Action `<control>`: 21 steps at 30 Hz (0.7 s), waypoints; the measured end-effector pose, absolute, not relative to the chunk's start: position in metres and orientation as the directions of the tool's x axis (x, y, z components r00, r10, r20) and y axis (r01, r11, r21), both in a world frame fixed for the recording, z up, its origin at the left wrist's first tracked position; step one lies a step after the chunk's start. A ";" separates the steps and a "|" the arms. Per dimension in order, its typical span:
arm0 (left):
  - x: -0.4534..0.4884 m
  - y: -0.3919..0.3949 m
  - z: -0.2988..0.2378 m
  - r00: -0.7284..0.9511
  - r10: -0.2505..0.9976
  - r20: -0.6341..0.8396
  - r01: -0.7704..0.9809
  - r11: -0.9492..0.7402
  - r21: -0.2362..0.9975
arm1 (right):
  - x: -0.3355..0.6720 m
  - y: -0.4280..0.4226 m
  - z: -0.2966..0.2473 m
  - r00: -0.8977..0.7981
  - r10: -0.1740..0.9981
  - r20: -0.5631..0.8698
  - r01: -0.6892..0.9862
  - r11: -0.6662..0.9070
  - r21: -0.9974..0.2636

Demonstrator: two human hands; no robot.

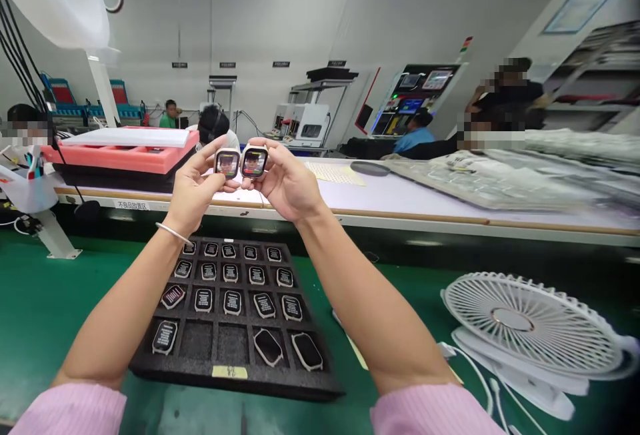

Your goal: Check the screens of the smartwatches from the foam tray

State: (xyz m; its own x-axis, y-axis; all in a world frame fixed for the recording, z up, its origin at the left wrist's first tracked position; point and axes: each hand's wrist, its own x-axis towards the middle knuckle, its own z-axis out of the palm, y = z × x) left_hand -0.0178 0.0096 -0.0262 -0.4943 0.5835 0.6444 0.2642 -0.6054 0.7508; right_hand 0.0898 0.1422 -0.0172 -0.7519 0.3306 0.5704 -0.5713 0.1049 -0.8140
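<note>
My left hand (197, 188) pinches a smartwatch body (227, 164) by its edges, with the lit screen facing me. Close beside it, my right hand (290, 182) grips a second smartwatch body (255, 162), its screen lit too. Both are raised side by side above the bench, without straps. Below my forearms lies a black foam tray (235, 373) holding rows of watch bodies. Most of those show white text; one watch (173, 296) has reddish lines, and two at the front right, such as this dark watch (269, 347), have black screens. Two front pockets hold nothing.
A white fan (515, 322) and cables (483, 382) occupy the right side of the green bench (200, 415). Behind runs a raised white shelf (345, 198) with pink foam trays (170, 155) and bagged items (465, 175). A lamp arm (103, 92) stands left. Several people sit beyond.
</note>
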 end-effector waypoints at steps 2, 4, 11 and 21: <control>-0.019 0.013 -0.021 -0.486 0.552 0.678 0.300 -0.624 0.722 | 0.089 0.144 -0.009 -0.756 0.310 0.577 -0.567 0.130 -0.813; -0.020 0.016 -0.017 -0.477 0.535 0.697 0.324 -0.630 0.706 | 0.090 0.145 -0.005 -0.752 0.296 0.589 -0.570 0.155 -0.807; -0.020 0.020 -0.015 -0.471 0.533 0.703 0.327 -0.634 0.701 | 0.093 0.148 -0.004 -0.738 0.273 0.617 -0.589 0.187 -0.787; -0.007 0.008 -0.041 -0.479 0.581 0.659 0.281 -0.609 0.742 | 0.113 0.137 -0.034 -0.761 0.282 0.584 -0.561 0.166 -0.811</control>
State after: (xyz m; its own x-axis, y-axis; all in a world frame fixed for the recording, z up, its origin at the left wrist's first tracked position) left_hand -0.0068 0.0082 -0.0406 -0.4785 0.5808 0.6586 0.2815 -0.6090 0.7416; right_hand 0.1126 0.1375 -0.0343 -0.7611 0.2817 0.5843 -0.5611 0.1660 -0.8109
